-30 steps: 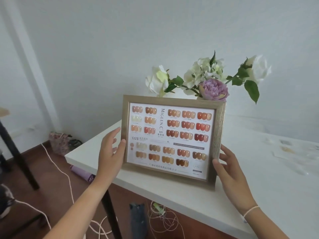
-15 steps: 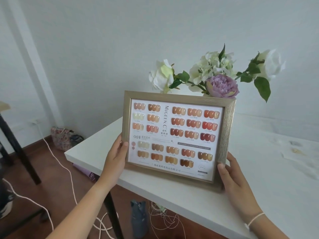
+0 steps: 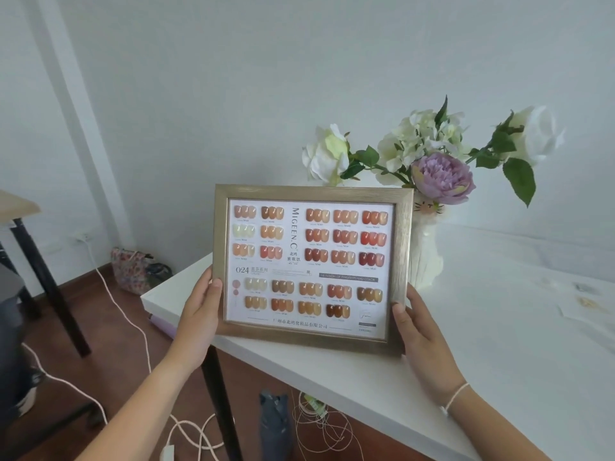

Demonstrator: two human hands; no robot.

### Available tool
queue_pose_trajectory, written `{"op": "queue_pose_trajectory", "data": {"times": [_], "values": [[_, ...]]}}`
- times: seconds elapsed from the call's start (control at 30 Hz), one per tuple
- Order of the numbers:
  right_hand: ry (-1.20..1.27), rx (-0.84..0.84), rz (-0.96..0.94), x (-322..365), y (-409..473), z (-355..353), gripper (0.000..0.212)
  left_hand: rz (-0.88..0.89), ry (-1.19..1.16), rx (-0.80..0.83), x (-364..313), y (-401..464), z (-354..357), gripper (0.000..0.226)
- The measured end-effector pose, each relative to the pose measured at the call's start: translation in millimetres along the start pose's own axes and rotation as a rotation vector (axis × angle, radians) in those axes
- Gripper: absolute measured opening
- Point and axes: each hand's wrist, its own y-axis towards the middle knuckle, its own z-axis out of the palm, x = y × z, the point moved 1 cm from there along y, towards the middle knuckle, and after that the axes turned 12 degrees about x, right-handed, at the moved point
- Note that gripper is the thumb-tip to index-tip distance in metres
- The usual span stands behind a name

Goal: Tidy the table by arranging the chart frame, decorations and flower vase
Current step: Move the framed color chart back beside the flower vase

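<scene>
A gold-framed nail colour chart frame (image 3: 311, 266) stands upright near the front left corner of the white table (image 3: 499, 344). My left hand (image 3: 199, 311) grips its left edge and my right hand (image 3: 421, 331) grips its lower right corner. Behind the frame stands a white cat-faced flower vase (image 3: 426, 251) with white and purple flowers (image 3: 439, 176); its left side is hidden by the frame. Small pale decorations (image 3: 585, 297) lie flat at the table's right.
The table's left corner and front edge are close to the frame. Below are a black table leg (image 3: 219, 404), white cables (image 3: 186, 427) and a dark bag (image 3: 273, 424) on the wooden floor. A floral bag (image 3: 129, 271) leans at the wall. Another table's legs stand at far left.
Both hands have closed on the frame's sides, from hovering beside it. The frame now stands a little more upright, and the vase shows past its right edge.
</scene>
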Motion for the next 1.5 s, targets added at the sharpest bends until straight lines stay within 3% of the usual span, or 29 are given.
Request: {"op": "queue_pose_trajectory", "data": {"times": [0.47, 0.7, 1.1, 1.5], "values": [[0.034, 0.193, -0.002, 4, 100, 65, 0.027, 0.017, 0.032, -0.269, -5, 21, -71, 0.027], [0.035, 0.222, -0.013, 5, 156, 85, 0.029, -0.005, 0.071, -0.283, -3, 58, -100, 0.034], [0.063, 0.082, 0.028, -16, 241, 55, 0.034, -0.002, -0.138, -0.222, 19, 164, -85, 0.026], [0.131, -0.186, 0.036, -39, 285, -10, 0.041, 0.043, -0.129, -0.102, 36, 251, -16, 0.029]]}}
